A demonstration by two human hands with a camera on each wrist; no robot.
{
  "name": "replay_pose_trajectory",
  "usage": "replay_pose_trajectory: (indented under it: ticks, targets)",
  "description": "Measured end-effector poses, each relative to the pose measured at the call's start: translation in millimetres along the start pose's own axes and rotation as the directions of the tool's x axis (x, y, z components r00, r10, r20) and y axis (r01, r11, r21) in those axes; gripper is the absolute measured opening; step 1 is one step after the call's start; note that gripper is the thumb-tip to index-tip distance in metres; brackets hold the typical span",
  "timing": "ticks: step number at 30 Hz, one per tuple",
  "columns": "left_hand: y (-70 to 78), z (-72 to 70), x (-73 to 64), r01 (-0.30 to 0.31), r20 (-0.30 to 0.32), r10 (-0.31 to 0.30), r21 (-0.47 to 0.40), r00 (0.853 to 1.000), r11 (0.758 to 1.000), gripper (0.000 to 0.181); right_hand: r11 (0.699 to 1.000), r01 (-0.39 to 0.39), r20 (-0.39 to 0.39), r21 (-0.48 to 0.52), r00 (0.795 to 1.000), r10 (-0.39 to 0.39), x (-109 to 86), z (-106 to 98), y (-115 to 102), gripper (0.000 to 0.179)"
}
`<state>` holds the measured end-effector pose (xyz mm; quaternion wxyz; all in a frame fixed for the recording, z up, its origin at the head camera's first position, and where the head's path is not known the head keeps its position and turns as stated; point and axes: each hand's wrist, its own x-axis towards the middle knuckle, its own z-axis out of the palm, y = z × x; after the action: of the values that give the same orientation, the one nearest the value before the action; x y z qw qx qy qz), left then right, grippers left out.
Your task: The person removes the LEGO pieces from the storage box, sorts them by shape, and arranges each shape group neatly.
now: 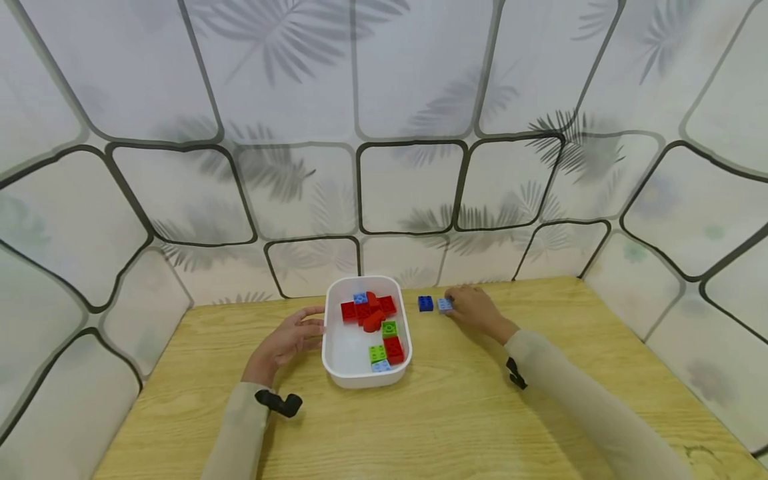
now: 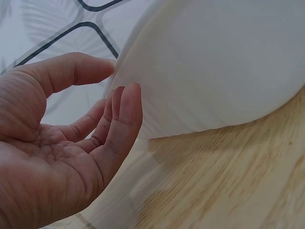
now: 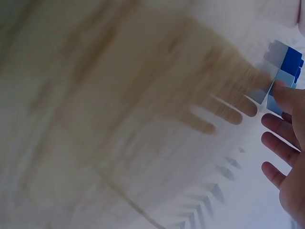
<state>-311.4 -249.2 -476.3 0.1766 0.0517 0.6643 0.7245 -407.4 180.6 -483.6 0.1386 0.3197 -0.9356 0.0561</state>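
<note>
On the wooden table stands a white plastic tray (image 1: pixel 348 357) with several toy building blocks in it. My left hand (image 1: pixel 292 339) is at its left side, fingers loosely bent. In the left wrist view the thumb touches the tray wall (image 2: pixel 214 71) near its edge. To the right of the tray my right hand (image 1: pixel 475 312) pinches a light blue building block (image 1: pixel 443 305) between thumb and forefinger, down at the tabletop. Close to its left sits a dark blue building block (image 1: pixel 425 303). In the right wrist view the light blue block is partly hidden by the thumb.
Inside the tray lie red blocks (image 1: pixel 393 349) and red curved pieces (image 1: pixel 373 321), green blocks (image 1: pixel 377 353) and light blue blocks (image 1: pixel 381 366). A patterned cloth wall (image 1: pixel 408 187) rises directly behind the table (image 1: pixel 456 413) and along both sides.
</note>
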Motion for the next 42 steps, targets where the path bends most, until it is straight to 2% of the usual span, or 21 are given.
replay_pose_trajectory:
  ticks: [4,13,30,37,42]
  targets:
    - [-1.0,0.2,-0.7,-0.002,0.002,0.002,0.003,1.0,1.0,0.061,0.997,0.014,0.006,-0.073,1.0,-0.014,2.3,2.4,-3.0,0.034]
    - [-2.8,-1.4,0.5,-0.013,0.004,0.013,0.008,1.0,1.0,0.062,0.991,0.048,-0.053,-0.125,0.997,-0.055,4.3,2.5,-5.6,0.036]
    - [-1.2,-1.3,0.4,-0.011,0.014,0.011,0.008,1.0,1.0,0.061,0.988,0.039,-0.053,-0.149,0.997,-0.047,5.5,0.5,-4.6,0.044]
    - [0.3,0.7,-1.2,-0.007,0.01,0.007,0.013,1.0,1.0,0.061,0.983,0.054,-0.086,-0.175,0.994,-0.069,2.7,-5.7,-7.4,0.048]
    - [-0.1,1.0,-1.2,-0.003,0.003,0.002,0.016,1.0,1.0,0.061,0.981,0.045,-0.072,-0.191,0.996,-0.06,2.6,-9.0,-9.8,0.046]
